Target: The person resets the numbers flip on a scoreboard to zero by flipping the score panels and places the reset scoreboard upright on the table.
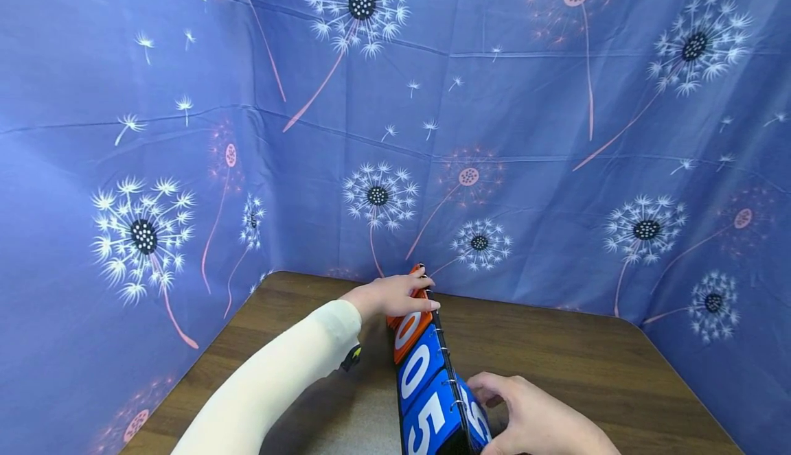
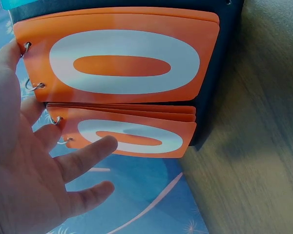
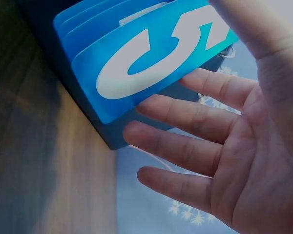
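Observation:
A tabletop flip scoreboard (image 1: pixel 423 367) stands like a tent, with orange and blue number cards on metal rings along its top edge. Its orange cards (image 2: pixel 126 59) read 0, and the blue card (image 3: pixel 136 63) in the right wrist view reads 5. My left hand (image 1: pixel 392 295) holds the top edge at the far end, its thumb over the spine and two fingers spread in front of the smaller orange card (image 2: pixel 136 137). At the near end my right hand (image 1: pixel 537 410) lies beside the blue card; two fingertips touch or pass behind its lower edge. The right thumb tip is hidden.
The scoreboard stands on a brown wood-grain table (image 1: pixel 556 345). A blue cloth (image 1: pixel 494 119) printed with dandelions hangs behind and along both sides. A lighter grey patch (image 1: pixel 336 414) shows on the tabletop to the left of the board.

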`<state>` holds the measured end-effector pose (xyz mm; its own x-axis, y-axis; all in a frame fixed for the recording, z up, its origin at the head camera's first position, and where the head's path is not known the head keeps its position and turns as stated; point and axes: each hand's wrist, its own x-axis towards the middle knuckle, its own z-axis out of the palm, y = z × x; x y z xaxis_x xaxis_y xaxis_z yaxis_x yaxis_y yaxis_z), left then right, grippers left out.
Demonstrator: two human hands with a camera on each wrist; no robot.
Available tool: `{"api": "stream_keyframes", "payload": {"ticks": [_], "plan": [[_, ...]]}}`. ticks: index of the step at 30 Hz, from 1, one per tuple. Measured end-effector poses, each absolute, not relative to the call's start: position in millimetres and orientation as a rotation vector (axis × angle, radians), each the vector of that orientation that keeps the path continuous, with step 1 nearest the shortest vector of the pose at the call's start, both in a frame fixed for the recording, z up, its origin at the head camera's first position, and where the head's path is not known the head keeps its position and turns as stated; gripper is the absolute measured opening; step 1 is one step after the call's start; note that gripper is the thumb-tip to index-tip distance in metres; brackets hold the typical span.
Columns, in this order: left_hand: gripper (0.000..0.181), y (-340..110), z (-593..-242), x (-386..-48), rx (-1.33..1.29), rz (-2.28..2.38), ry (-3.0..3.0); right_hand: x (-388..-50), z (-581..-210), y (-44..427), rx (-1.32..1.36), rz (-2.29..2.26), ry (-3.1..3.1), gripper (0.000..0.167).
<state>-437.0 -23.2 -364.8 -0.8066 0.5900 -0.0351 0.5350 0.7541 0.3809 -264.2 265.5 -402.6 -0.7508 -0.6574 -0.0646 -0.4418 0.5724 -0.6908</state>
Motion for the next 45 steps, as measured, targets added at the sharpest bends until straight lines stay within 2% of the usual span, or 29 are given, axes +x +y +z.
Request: {"api": "stream_keyframes", "payload": {"ticks": [10,20,24,27,34,39,45], "plan": [[0.073,-21.1,-361.9,-427.4,0.888,0.532,2.816,-254.2,-385.6,279.3,-0.85,-0.951,2.543,0.06],[0.073,-19.4,-361.2,-421.5,0.879,0.521,2.825,-242.9,-367.9,301.6,-0.827,-0.891,2.553,0.076],[0.073,-18.6,-361.0,-420.3,0.87,0.523,2.83,-239.3,-360.6,313.9,-0.771,-1.1,2.396,0.078],[0.073,-17.7,-361.2,-418.9,0.864,0.527,2.829,-239.8,-357.6,323.0,-0.839,-1.317,2.219,0.076],[0.073,-17.1,-360.9,-418.2,0.863,0.511,2.831,-247.5,-355.0,329.1,-1.176,-1.721,1.926,0.068],[0.075,-17.4,-361.2,-419.5,0.864,0.512,2.828,-247.3,-358.0,316.0,-1.305,-1.854,1.798,0.071],[0.073,-17.8,-361.9,-422.5,0.86,0.521,2.822,-231.6,-356.3,287.0,-1.264,-1.856,1.913,0.086]]}}
